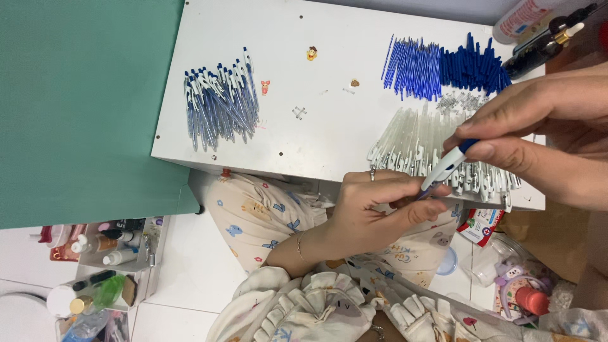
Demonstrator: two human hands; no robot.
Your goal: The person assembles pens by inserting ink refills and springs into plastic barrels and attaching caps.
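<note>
Here, both hands closed on one pen (444, 170), white-barrelled with a blue end, held tilted between them just off the near edge of the white table (329, 136). Right hand (538, 136) pinching the blue upper end between thumb and forefinger, fingers shut tight on it. Left hand (380, 212) gripping the lower end, fingertips curled around the tip so that it stays hidden, a ring on one finger and a thin bracelet at the wrist. Directly behind the grip, touching the table edge, a heap of clear pen barrels (430, 149) with white clips. Beyond that heap, farther from the grip, a bundle of thin blue refills (413, 68) and, just beside it, a pile of dark blue caps (474, 68); small springs (461, 101) scattered between those and the barrels. Well apart, across the table from the grip, a pile of finished pens (220, 104). Past the caps, at the table's corner, a dark bottle (544, 44) lying beside a white one. Beneath the grip, a lap in patterned cream fabric (266, 218), and off to the side on the floor, a small shelf of bottles (107, 253).
</note>
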